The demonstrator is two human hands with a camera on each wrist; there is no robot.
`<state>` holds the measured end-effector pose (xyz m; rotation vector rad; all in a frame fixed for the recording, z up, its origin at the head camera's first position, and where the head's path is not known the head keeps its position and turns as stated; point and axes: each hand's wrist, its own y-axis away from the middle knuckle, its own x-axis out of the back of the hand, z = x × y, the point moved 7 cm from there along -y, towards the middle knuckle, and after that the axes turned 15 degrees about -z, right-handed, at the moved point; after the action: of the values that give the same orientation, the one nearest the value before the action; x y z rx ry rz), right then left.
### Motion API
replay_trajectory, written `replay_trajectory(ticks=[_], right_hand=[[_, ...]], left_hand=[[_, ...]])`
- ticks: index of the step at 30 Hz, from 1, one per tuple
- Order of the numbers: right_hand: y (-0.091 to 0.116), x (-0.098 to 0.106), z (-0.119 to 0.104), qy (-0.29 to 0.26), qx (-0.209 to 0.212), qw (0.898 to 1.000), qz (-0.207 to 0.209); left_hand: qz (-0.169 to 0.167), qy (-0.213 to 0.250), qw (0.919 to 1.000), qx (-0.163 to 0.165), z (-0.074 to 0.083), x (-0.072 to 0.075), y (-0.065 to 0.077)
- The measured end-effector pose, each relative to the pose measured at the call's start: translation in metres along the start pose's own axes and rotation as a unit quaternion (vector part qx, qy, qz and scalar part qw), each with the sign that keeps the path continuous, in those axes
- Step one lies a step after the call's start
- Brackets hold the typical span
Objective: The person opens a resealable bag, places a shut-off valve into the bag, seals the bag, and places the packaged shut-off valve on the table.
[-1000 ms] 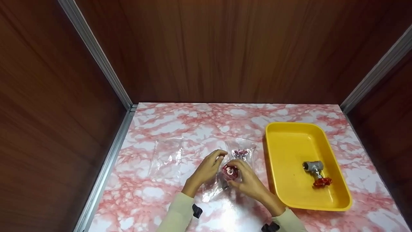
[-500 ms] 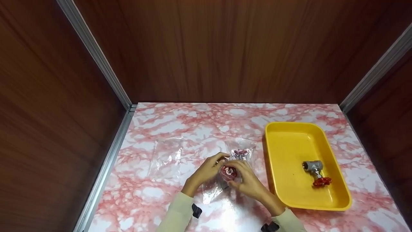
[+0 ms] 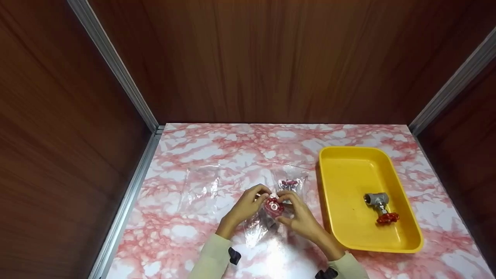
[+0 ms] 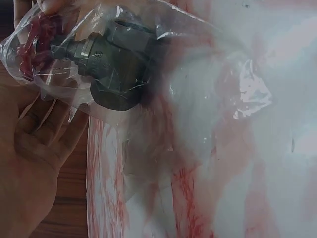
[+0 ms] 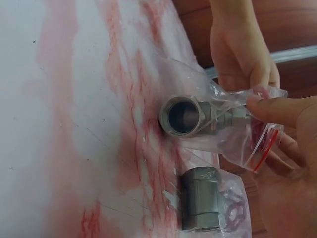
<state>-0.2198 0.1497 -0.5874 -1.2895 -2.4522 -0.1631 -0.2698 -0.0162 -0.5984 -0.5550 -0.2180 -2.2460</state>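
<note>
We see three valves at different states, so the work looks part-way through. The held valve (image 4: 111,62) is at the lower middle of the head view, its body and red wheel (image 3: 274,208) inside a clear bag (image 4: 250,91). Our right hand (image 3: 300,217) grasps that bag around the wheel, thumb pressed on the plastic and fingers underneath. Our left hand (image 3: 248,203) meets it from the other side, finger and thumb bent in at the wheel end; we cannot tell whether they pinch the plastic or only touch it.

The red strip (image 5: 267,148) at the bag's mouth lies beside the wheel, close to our right fingers. We judge the mouth to be the step in hand, and cannot tell whether it is sealed.

Just above our right hand in the head view, a second valve (image 3: 288,185) lies on the table (image 3: 248,151) in its own bag, with neither hand on it. At lower right, the third valve (image 3: 381,201) sits bare in the yellow tray (image 3: 345,193). Left of centre, a flat bag (image 3: 203,190) shows no valve inside. As we read it, one valve is free of plastic and two are wrapped.
</note>
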Motion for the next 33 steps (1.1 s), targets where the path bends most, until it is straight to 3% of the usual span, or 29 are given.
replay_trajectory(ticks=[4,10,14,22,29,33], right_hand=[[0.001,0.0,-0.005,0.043,0.033,0.999,-0.005],[0.001,0.0,-0.022,0.137,0.108,0.985,0.006],[0.001,-0.002,-0.027,0.153,0.114,0.982,0.012],[0.001,0.002,-0.018,0.091,0.071,0.993,0.032],[0.004,0.009,-0.018,0.104,0.081,0.99,0.053],[0.004,0.015,-0.017,0.079,0.071,0.992,0.062]], left_hand=[[0.012,0.0,0.9999,-0.003,0.001,0.002,0.005],[0.033,0.006,0.9994,-0.01,0.003,0.005,0.011],[0.041,0.002,0.9989,-0.023,0.007,0.007,0.012],[0.063,0.018,0.9977,-0.019,0.007,0.012,0.017],[0.093,0.026,0.9948,-0.033,0.004,0.021,0.021],[0.106,0.035,0.9931,-0.036,0.003,0.026,0.023]])
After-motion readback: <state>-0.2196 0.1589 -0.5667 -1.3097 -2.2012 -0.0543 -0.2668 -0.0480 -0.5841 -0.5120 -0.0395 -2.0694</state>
